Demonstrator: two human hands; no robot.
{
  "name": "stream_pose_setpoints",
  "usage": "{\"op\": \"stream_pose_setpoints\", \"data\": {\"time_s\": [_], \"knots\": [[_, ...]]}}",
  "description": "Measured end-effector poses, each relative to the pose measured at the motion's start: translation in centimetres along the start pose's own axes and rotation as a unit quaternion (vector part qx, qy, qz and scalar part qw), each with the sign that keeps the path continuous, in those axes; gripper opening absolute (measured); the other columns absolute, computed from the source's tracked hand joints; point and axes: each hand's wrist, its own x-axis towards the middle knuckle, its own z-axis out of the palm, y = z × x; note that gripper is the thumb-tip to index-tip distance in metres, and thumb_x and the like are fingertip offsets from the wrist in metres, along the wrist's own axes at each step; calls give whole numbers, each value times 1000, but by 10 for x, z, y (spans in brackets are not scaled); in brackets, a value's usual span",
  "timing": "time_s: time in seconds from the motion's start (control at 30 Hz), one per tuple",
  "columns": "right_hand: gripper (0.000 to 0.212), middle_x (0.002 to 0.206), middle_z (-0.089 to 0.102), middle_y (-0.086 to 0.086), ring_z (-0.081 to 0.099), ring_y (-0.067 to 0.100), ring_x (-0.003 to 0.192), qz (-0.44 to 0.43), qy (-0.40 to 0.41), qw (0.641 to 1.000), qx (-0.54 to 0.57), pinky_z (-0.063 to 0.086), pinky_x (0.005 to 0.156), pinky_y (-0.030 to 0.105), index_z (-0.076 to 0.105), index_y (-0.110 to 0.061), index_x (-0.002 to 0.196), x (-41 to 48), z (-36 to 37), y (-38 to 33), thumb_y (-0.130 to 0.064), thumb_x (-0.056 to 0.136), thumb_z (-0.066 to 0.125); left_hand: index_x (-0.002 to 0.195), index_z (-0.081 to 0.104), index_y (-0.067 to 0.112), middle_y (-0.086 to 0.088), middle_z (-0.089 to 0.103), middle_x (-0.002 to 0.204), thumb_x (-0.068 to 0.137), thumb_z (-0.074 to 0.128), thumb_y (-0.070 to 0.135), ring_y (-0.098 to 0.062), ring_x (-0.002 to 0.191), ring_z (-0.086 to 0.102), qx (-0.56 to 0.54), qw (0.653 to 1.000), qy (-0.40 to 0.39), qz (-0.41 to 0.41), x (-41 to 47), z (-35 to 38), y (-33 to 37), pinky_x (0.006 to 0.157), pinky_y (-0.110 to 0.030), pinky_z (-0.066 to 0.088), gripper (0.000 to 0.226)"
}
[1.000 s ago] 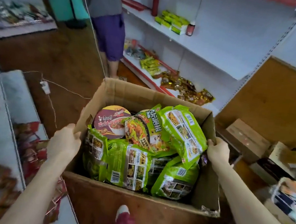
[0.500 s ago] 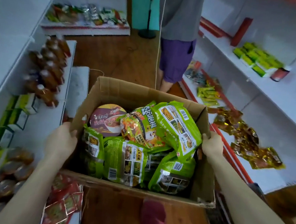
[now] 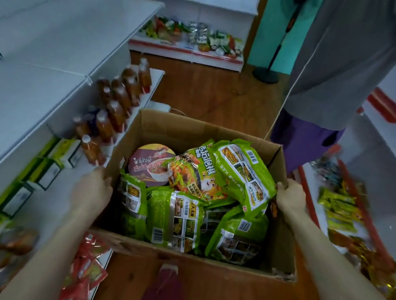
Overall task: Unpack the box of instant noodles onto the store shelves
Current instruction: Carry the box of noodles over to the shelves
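An open cardboard box point(image 3: 194, 130) hangs in front of me above the wooden floor. My left hand point(image 3: 91, 190) grips its left wall and my right hand point(image 3: 290, 197) grips its right wall. Inside lie several green instant noodle packs point(image 3: 176, 218), one more of them point(image 3: 243, 171) tilted on top at the right. A purple-lidded noodle cup point(image 3: 149, 164) sits at the back left of the box. White store shelves point(image 3: 43, 67) run along my left.
Brown sauce bottles point(image 3: 116, 108) and green-white cartons point(image 3: 45, 169) stand on the left shelves, red sachets point(image 3: 86, 267) below. A person in grey top and purple shorts point(image 3: 309, 141) stands close beyond the box at right. Right shelves point(image 3: 384, 167) hold yellow-green snack packs point(image 3: 338, 209). A fan stand point(image 3: 266, 74) is farther back.
The view has swung left, from the right-hand shelves towards the aisle and the left shelves. The box stays held in both hands. The standing person now appears at the upper right.
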Motion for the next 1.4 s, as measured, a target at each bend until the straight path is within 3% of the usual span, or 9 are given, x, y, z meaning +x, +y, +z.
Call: {"op": "stream_pose_setpoints", "data": {"time_s": [0.1, 0.23, 0.4, 0.8, 1.17, 1.3, 1.4], "knots": [[26, 117, 57, 31, 52, 44, 111, -9, -5, 1000, -5, 41, 85, 41, 57, 6, 109, 60, 21, -37, -11, 95, 44, 113, 54, -2, -29, 61, 100, 92, 48, 9, -44, 95, 58, -6, 1000, 1, -3, 65, 6, 23, 77, -45, 46, 24], [26, 118, 56, 31, 51, 44, 112, 9, 2, 1000, 8, 41, 87, 42, 57, 6, 108, 137, 42, -85, -12, 95, 44, 109, 56, -2, -30, 62, 101, 92, 49, 9, -45, 96, 58, -2, 1000, 23, 8, 151, 6, 64, 71, -41, 42, 21], [26, 117, 57, 28, 51, 44, 111, 26, 0, 999, 19, 41, 87, 42, 57, 2, 109, 233, 60, -140, -14, 95, 44, 104, 56, -1, -32, 60, 102, 90, 50, 9, -50, 98, 55, 1, 1000, 18, 6, 255, 8, 115, 76, -45, 43, 18], [24, 114, 60, 26, 54, 41, 109, -2, -7, 1000, 14, 43, 85, 40, 57, 1, 105, 509, 113, -255, -17, 95, 44, 111, 56, 2, -29, 62, 102, 91, 49, 12, -47, 97, 57, -27, 999, 25, -20, 496, 63, 249, 77, -44, 45, 23], [24, 116, 60, 24, 54, 40, 110, 2, 2, 1000, 5, 42, 83, 36, 57, 0, 108, 671, 145, -344, -16, 96, 43, 107, 57, -2, -34, 60, 103, 92, 49, 11, -50, 98, 56, -10, 999, 29, -16, 662, 77, 340, 78, -45, 43, 21], [22, 111, 61, 25, 56, 40, 105, 4, -4, 1000, 2, 37, 73, 33, 59, 1, 100, 734, 178, -370, -14, 95, 44, 114, 54, -1, -30, 59, 107, 94, 47, 10, -47, 102, 55, -4, 1000, 12, -23, 732, 93, 359, 80, -44, 43, 25], [23, 111, 62, 24, 57, 39, 105, 24, -3, 1000, 18, 42, 78, 35, 60, -2, 106, 782, 199, -390, -16, 94, 46, 110, 57, -1, -28, 61, 105, 93, 47, 14, -44, 99, 57, 4, 1000, -2, -19, 794, 103, 375, 80, -44, 46, 24]]}}
